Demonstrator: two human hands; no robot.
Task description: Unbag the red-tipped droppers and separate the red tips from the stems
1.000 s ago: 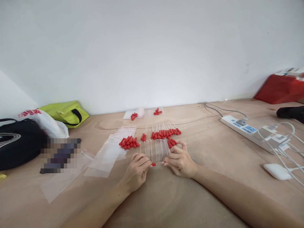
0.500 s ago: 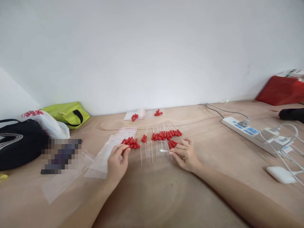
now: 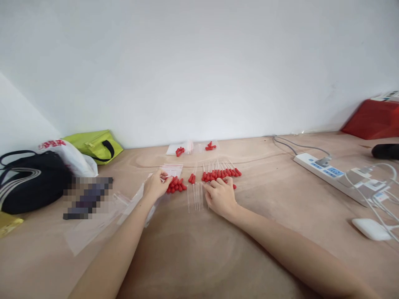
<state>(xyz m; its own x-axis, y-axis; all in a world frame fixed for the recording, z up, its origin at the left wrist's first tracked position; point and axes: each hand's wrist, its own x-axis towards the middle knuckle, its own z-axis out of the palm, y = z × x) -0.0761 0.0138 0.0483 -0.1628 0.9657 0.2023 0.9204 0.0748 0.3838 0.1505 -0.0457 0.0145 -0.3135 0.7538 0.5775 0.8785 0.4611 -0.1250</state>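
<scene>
My left hand is over the clear zip bags, its fingers curled in and its thumb at the edge of a pile of red rubber bulbs. Whatever lies between its fingertips is hidden. Bent low over a row of thin glass dropper tubes, my right hand has its fingers curled down and covers part of the row. What its fingertips grip cannot be made out. Just beyond it lie several droppers with red bulbs, side by side, tubes pointing away. Two more red-bulbed droppers lie to their left.
Near the wall are small bags with red bulbs and another red cluster. A power strip with cables and a white charger occupy the right. A black bag and a lime-green bag stand left.
My right hand has moved left and now covers much of the glass tube row. My left hand has shifted slightly forward over the bags. The view has shifted a little.
</scene>
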